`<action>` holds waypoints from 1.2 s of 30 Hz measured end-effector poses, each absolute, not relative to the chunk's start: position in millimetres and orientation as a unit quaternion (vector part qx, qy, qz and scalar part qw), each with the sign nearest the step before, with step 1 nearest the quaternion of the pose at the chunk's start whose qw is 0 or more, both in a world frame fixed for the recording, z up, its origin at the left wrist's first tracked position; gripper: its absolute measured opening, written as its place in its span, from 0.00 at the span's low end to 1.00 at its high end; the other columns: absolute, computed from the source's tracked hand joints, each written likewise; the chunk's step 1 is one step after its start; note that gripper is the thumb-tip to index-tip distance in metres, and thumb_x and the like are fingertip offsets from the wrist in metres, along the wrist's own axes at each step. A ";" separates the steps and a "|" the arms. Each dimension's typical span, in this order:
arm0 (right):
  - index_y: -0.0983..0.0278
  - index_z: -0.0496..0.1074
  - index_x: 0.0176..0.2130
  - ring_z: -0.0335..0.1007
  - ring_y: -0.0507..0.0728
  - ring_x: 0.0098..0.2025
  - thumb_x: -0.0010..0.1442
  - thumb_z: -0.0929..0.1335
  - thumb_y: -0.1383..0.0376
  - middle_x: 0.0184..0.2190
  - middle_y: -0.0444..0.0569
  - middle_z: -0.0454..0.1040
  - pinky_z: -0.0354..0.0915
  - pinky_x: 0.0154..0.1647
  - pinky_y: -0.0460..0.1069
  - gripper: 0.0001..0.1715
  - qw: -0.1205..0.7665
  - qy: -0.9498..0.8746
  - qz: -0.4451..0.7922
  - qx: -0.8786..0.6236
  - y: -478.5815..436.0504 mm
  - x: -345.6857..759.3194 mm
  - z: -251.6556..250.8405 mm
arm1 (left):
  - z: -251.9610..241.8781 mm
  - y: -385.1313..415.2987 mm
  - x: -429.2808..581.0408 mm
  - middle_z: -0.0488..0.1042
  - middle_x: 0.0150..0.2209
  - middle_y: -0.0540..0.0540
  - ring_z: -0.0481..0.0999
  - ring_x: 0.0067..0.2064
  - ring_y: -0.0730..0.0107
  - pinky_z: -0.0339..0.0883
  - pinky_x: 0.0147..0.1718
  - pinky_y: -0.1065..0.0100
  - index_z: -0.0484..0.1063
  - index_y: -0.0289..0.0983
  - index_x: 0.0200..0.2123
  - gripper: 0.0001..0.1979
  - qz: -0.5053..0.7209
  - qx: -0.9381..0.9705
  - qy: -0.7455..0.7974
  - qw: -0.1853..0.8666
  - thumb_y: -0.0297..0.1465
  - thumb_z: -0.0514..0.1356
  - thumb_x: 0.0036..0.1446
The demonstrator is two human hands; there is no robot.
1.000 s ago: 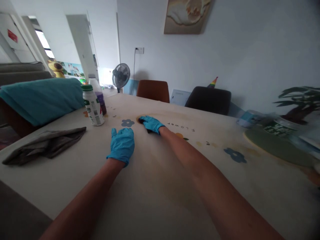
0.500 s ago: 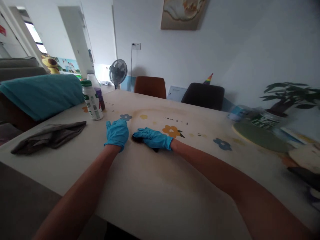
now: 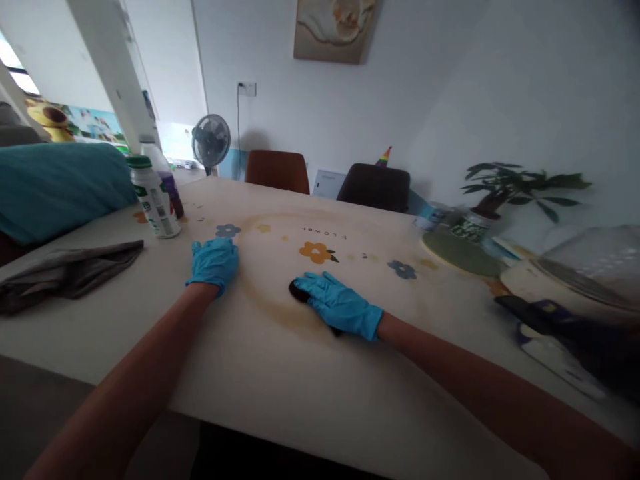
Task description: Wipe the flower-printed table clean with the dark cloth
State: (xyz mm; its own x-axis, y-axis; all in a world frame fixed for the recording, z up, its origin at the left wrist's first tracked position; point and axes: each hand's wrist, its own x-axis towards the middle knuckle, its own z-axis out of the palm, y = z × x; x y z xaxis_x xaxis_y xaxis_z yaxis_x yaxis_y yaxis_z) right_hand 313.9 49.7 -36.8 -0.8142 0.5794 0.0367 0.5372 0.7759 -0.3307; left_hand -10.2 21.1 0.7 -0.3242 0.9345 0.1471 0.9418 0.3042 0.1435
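Note:
Both hands wear blue gloves. My right hand (image 3: 340, 303) presses a dark pad-like thing (image 3: 299, 291) onto the table; the palm covers most of it, and only its rounded black end and a dark corner show. Under and around it, a brownish ring stain (image 3: 270, 310) marks the white table (image 3: 240, 373). My left hand (image 3: 214, 262) lies on the tabletop near a printed blue flower (image 3: 228, 230), fingers forward and slightly bent, with nothing visible in it. A printed orange flower (image 3: 316, 252) lies just beyond my right hand.
A crumpled grey cloth (image 3: 70, 270) lies at the left, with a green-capped white bottle (image 3: 155, 200) and a purple-labelled bottle (image 3: 170, 183) behind it. At the right are a potted plant (image 3: 473, 223), a green round mat (image 3: 457, 252) and a mesh-covered container (image 3: 575, 273). Chairs (image 3: 277, 170) stand beyond.
My right hand has slid right and nearer along the stain with the dark pad-like thing. The view has turned rightward. My left hand stays near the blue flower.

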 end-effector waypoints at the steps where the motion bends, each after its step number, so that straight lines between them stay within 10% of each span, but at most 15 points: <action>1: 0.55 0.64 0.78 0.52 0.66 0.81 0.78 0.59 0.58 0.77 0.49 0.63 0.42 0.83 0.71 0.35 0.070 -0.931 0.145 -0.326 56.1 319.4 -38.2 | 1.0 20.4 -10.1 0.76 0.64 0.23 0.75 0.67 0.38 0.54 0.73 0.36 0.75 0.28 0.63 0.28 -0.102 -0.581 -0.808 0.013 0.33 0.44 0.73; 16: 0.59 0.72 0.72 0.70 0.68 0.73 0.73 0.61 0.59 0.71 0.55 0.73 0.61 0.77 0.66 0.34 0.115 -0.788 0.064 -0.602 123.8 441.6 -25.2 | 5.0 17.5 -14.4 0.78 0.62 0.25 0.78 0.63 0.39 0.62 0.68 0.40 0.76 0.27 0.58 0.27 -0.080 -0.601 -0.795 -0.002 0.33 0.43 0.73; 36: 0.58 0.65 0.77 0.62 0.70 0.77 0.77 0.59 0.52 0.76 0.57 0.66 0.52 0.80 0.73 0.37 0.142 -0.865 0.077 -0.475 15.4 391.9 -56.5 | 3.8 18.4 -13.1 0.78 0.62 0.30 0.76 0.60 0.46 0.61 0.66 0.43 0.77 0.30 0.58 0.28 -0.054 -0.614 -0.787 0.001 0.35 0.41 0.74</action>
State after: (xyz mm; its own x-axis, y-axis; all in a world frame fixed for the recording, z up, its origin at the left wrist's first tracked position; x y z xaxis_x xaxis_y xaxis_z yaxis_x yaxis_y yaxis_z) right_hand 391.9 15.4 -56.5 -0.5089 0.8433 0.1730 0.7992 0.5375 -0.2689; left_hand -13.1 18.4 3.8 -0.2459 0.9670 0.0672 0.9671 0.2401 0.0843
